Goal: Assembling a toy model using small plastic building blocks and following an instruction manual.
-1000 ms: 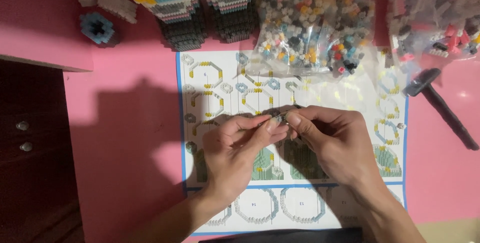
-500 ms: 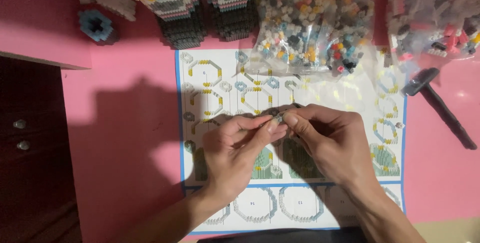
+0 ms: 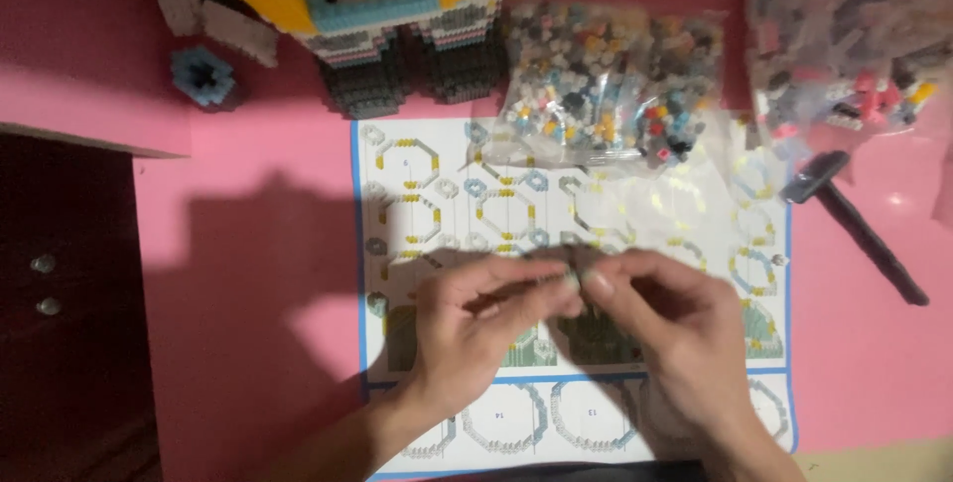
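We see both hands meeting in the lower middle of the frame, above a printed instruction sheet (image 3: 476,194) that lies flat on the pink bench (image 3: 248,234). The left hand (image 3: 472,328) and the right hand (image 3: 675,333) pinch their fingertips together on a tiny grey building piece (image 3: 573,278), which sits just between the two thumbs and forefingers; motion blur softens it, so we cannot tell its exact shape or whether it is one brick or two being pressed together. We judge the piece to be very light, rigid plastic, smooth enough to slip from the fingertips, and so small that the only sensible hold is a pinch on its opposite side faces, leaving the top and underside free. In the upper centre of the frame a clear bag of mixed small bricks (image 3: 606,85) rests partly on the sheet's top edge, and a second bag of bricks (image 3: 844,45) lies in the upper right corner. A partly built block model (image 3: 367,5) in yellow, blue and grey stands at the upper left, with a small blue ring-shaped assembly (image 3: 203,75) beside it. A dark hammer-like tool (image 3: 854,224) lies at the right edge, well apart from the hands.
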